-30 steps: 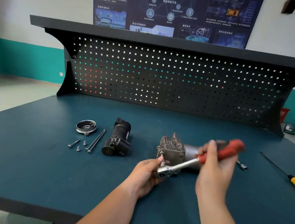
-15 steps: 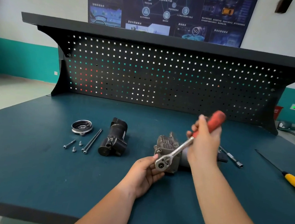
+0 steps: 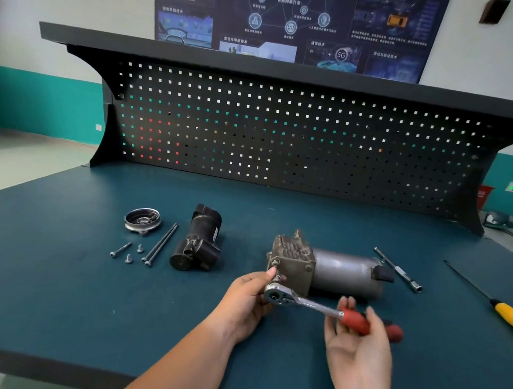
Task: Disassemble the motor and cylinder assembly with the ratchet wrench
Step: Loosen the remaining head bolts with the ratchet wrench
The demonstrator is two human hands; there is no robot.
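The motor and cylinder assembly (image 3: 329,272) lies on its side mid-bench (image 3: 55,285). The left hand (image 3: 245,302) pinches the ratchet wrench (image 3: 310,306) head at the assembly's near-left corner, and the right hand (image 3: 357,342) curls round its red handle. Left of them lie a black housing (image 3: 198,245), 2 long bolts (image 3: 159,244), 3 loose screws (image 3: 128,258) and a shallow round cap (image 3: 143,220).

cam: head-worn, wide | faces fwd+down at bench (image 3: 55,285) | close range | pegboard (image 3: 285,134) at back
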